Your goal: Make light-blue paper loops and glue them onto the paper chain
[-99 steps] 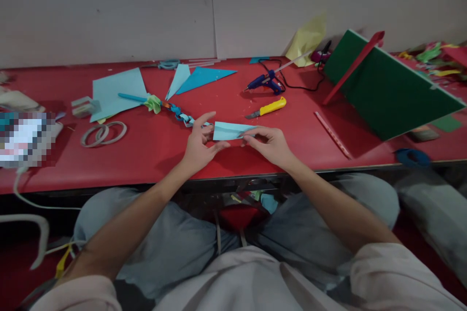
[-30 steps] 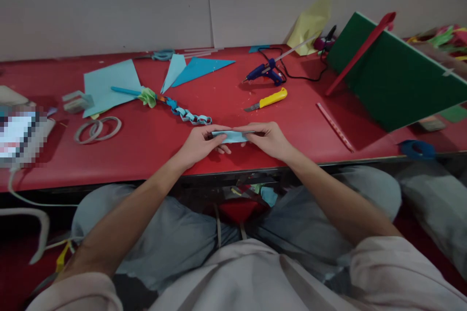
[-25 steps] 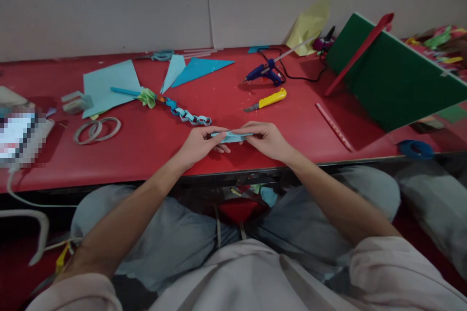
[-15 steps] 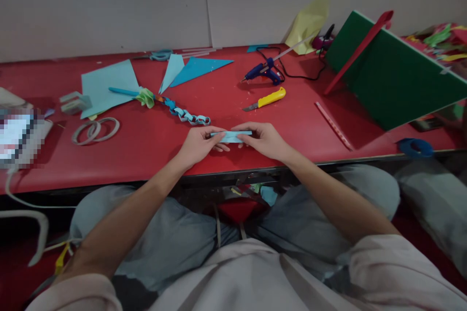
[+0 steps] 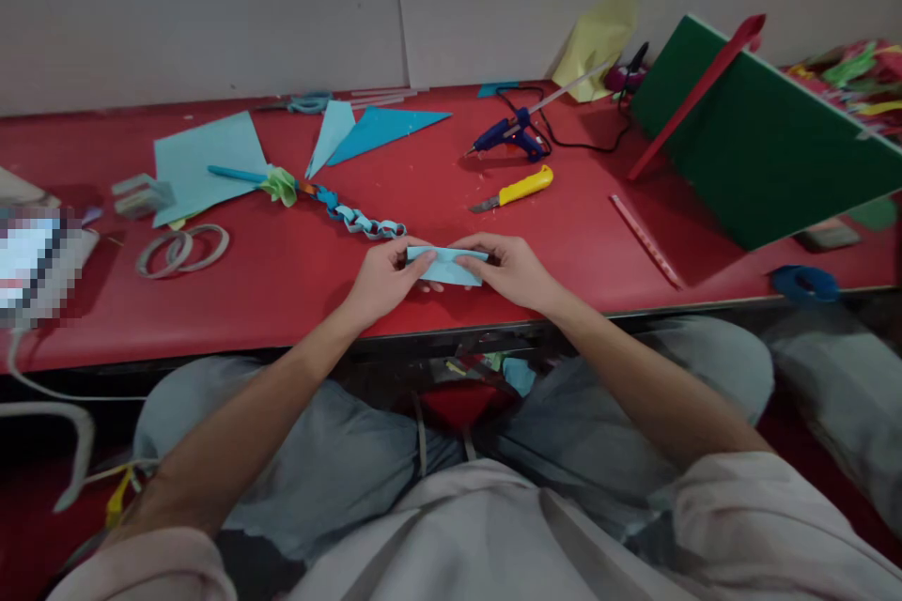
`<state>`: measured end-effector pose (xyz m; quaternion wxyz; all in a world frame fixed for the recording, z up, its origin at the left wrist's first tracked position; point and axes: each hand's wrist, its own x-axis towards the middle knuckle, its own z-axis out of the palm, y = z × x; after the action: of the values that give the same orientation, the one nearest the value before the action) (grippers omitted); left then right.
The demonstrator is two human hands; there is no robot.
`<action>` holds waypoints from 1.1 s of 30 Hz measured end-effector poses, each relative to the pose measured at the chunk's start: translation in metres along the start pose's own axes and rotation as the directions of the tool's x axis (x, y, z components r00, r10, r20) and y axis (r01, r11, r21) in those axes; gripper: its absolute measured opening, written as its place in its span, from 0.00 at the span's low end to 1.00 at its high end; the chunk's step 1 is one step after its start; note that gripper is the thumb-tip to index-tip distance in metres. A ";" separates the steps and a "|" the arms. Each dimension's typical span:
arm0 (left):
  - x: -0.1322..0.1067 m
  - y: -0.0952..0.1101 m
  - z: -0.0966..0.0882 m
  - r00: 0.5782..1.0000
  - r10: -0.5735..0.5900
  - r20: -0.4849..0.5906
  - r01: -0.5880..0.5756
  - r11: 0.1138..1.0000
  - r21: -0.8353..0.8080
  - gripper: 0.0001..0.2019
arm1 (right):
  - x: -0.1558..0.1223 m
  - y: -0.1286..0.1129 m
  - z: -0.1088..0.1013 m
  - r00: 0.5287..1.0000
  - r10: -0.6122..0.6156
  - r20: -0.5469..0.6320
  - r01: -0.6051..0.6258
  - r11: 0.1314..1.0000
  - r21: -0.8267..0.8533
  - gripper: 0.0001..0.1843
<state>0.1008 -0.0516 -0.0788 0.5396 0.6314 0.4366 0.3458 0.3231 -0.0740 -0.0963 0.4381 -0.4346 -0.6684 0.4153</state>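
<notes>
A small folded piece of light blue paper (image 5: 446,265) is held between both hands just above the red table (image 5: 296,272), near its front edge. My left hand (image 5: 384,280) pinches the paper's left end with thumb and fingers. My right hand (image 5: 513,269) pinches its right end. A blue paper chain (image 5: 359,222) on a stick with a green ruffle (image 5: 280,186) lies just behind my left hand.
A yellow utility knife (image 5: 517,189), a blue glue gun (image 5: 508,137) with its cord, a tilted green board (image 5: 754,141), a pink strip (image 5: 645,242), blue paper sheets (image 5: 204,160), two tape rings (image 5: 184,249), scissors (image 5: 303,102) and a blue tape roll (image 5: 803,282) lie about the table.
The paper was a wider folded piece 3.3 s ago, then pressed into a thin strip; now it has opened slightly and tilts its flat face toward me. Both hands stay at its ends.
</notes>
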 end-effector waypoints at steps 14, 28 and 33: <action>0.005 -0.006 -0.009 0.988 -0.136 0.068 0.149 0.958 -0.246 0.23 | 0.000 0.000 -0.003 0.991 0.116 0.072 -0.127 0.977 0.174 0.22; 0.003 -0.003 0.001 0.987 -0.161 -0.012 0.159 0.984 -0.084 0.17 | 0.004 0.007 0.001 0.982 0.183 0.041 -0.188 0.964 0.187 0.26; 0.003 -0.002 -0.007 0.985 -0.157 0.075 0.167 0.975 -0.148 0.20 | 0.002 0.006 0.002 0.995 0.103 -0.006 -0.101 0.981 0.167 0.19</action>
<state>0.0952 -0.0455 -0.0792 0.6266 0.5608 0.4413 0.3132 0.3216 -0.0707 -0.1022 0.4558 -0.4331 -0.6052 0.4883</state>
